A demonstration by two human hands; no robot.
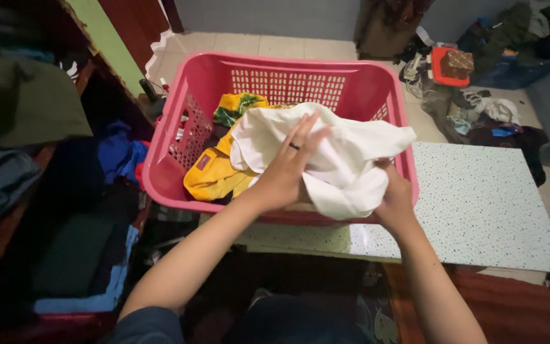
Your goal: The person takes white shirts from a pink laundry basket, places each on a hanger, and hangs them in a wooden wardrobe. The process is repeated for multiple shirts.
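Right now both hands are on the white cloth [338,159], which sits bunched over the near right part of the pink basket [288,76], partly lapping its front rim. The left hand [288,172] lies flat on top, fingers spread and pointing away toward the basket's far wall, a dark ring on one finger; its grip is loose, pressing rather than pinching. The right hand [394,197] is lower and nearer the person, at the cloth's near right corner, and its grip is closed around a fold of the fabric there, though the fingertips are hidden under the cloth.

So the cloth lies up and away from the right hand's grip and directly beneath the left palm. Its long run goes roughly left to right across the basket, from a rounded edge by the yellow garment [214,178] to a pointed corner sticking out toward the right rim. Both hands touch it; the left covers more of its middle, the right holds its edge.

The cloth looks plain white, soft and thin, crumpled in broad folds with no print that I can see. Below it, inside the basket, lie the yellow garment and a green and yellow piece [240,107]. The basket rests on a speckled surface [479,204], with clothes strewn on the floor [275,44] beyond.
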